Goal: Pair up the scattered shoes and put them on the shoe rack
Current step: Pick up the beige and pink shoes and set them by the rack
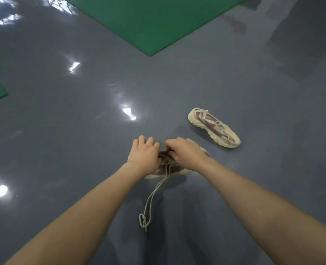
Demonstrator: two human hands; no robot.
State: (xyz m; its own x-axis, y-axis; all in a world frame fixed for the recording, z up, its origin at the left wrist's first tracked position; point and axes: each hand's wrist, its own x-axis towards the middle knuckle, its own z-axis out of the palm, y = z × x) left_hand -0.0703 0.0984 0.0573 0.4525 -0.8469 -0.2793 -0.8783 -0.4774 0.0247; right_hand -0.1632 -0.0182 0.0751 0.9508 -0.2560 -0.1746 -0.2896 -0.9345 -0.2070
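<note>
Cream sneaker (pixel 214 129) lies toe near-right; left hand (pixel 146 156), right hand (pixel 187 153) grip its mate (pixel 169 169)

The far shoe (pixel 214 128) bore dark capital letters on its heel, which read roughly as "IPAUL"; the last letters were cut off by a lace and too blurred to tell. A smaller line beneath them could not be read.

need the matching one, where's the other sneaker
In the head view the other sneaker lies on the grey floor, just right of and beyond both hands, apart from the held sneaker.
</note>
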